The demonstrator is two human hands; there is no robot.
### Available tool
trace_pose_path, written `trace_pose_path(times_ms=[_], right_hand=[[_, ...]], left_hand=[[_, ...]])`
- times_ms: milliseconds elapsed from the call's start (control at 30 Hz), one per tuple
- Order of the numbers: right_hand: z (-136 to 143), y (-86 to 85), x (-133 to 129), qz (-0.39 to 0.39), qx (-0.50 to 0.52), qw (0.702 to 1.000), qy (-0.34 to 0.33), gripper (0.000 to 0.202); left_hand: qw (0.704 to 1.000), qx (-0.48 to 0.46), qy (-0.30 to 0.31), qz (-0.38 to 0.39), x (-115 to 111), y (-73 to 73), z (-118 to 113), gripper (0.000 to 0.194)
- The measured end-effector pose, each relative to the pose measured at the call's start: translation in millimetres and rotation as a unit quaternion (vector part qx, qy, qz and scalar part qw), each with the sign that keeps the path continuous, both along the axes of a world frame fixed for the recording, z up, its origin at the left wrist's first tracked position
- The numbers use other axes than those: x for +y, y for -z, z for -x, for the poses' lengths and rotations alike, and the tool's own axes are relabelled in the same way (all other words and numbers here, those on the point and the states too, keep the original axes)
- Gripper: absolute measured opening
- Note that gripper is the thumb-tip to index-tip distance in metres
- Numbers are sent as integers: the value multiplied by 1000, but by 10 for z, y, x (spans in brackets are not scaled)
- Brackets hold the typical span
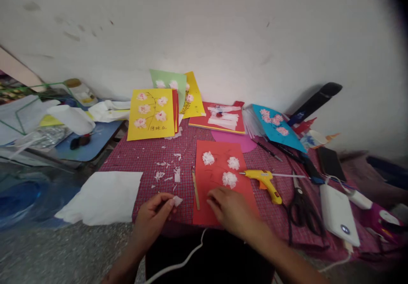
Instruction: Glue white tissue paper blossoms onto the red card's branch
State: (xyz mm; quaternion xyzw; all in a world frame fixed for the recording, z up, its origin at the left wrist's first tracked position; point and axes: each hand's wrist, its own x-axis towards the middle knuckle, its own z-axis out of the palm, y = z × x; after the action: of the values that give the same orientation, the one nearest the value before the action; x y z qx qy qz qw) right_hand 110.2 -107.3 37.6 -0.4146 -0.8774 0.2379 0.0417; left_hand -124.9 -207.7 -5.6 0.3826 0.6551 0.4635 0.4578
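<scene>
Between the thumb and fingers of my left hand (157,214) is a small piece of white tissue paper (177,200), above the table's front edge. My right hand (234,209) is over the lower part of a red card (207,214), its fingers curled together; whatever they may hold is hidden. Three white ruffled paper flowers (229,180) sit on the card among thin drawn lines. A narrow wooden stick (195,188) lies along its left edge. At its right, the tip of a yellow glue gun (259,175) reaches over the card.
Paper scraps (177,174) lie left of the card, near a white tissue sheet (105,194). Finished flower cards (151,114) lean at the back. Black scissors (301,207), a white power bank (339,211) and cables are on the right. A blue stool (86,148) stands at left.
</scene>
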Motion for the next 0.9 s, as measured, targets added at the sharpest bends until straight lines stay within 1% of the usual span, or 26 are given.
trace_pose_path(times_ms=[33,100,200,300,367,433,467,500,533,600,667,767,900], right_hand=[[139,-4,0,-4,-19,1000,5,16],[386,-10,15,-26,-71,997,15,22],[659,2,46,-56,-133,989,17,25],[791,36,65,-62,-147,987,12,28],[793,65,70,-65,-150,987,8,38],[720,107,70,-68,-129,989,0,53],[657,133,66,-67,-97,993,-4,57],[578,163,58,-65,-47,997,-8,58],[487,193,42,-58,21,998,-8,53],[286,241,-11,-40,150,988,-4,38],[95,261,-95,-23,232,972,0,35],[-122,246,-251,-9,295,955,27,34],[-316,245,-429,-47,362,925,103,19]], left_hand=[[1000,-7,-8,-1,2,19,35,36],[1000,-16,-17,-5,20,47,71,35],[999,-31,-21,-11,72,69,59,33],[998,-59,-27,-19,137,70,18,32],[996,-83,-37,-21,178,58,-3,32],[993,-103,-47,-23,212,37,-17,31],[992,-114,-50,-23,225,24,-23,31],[991,-124,-53,-25,237,10,-31,31],[989,-133,-54,-26,248,-4,-41,30],[987,-148,-55,-27,276,-30,-72,31],[986,-155,-52,-26,316,-50,-118,32],[987,-154,-40,-20,402,-70,-206,32],[989,-145,-7,-7,515,-93,-322,28]])
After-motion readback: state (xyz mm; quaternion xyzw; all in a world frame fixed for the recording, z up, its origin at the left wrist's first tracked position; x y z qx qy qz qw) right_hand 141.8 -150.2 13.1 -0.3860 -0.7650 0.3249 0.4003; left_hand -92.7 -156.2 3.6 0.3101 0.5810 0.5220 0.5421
